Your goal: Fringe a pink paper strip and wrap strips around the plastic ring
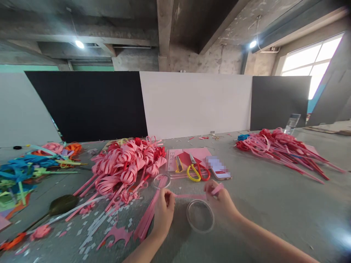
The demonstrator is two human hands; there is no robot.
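A thin pink paper strip [189, 196] stretches level between my two hands. My left hand [165, 208] is closed, pinching its left end. The other end is gripped in the closed fingers of my right hand [218, 197], and a short pink piece sticks up past them. On the table just below the strip lies a roll of clear tape [200, 216]. A second tape roll [161, 181] lies beyond my left hand, near the tops of a bundle of loose pink strips [148, 217]. Yellow-and-red-handled scissors [197, 171] rest on pink paper sheets [203, 151] farther back.
Pink paper flowers [128, 164] are heaped left of centre, more pink ones [274, 148] at the right. A phone [220, 168] and a cutter knife [178, 164] lie by the sheets. Colourful paper flowers [24, 168] and white scraps [95, 226] are at left. A clear bottle [292, 124] stands far right.
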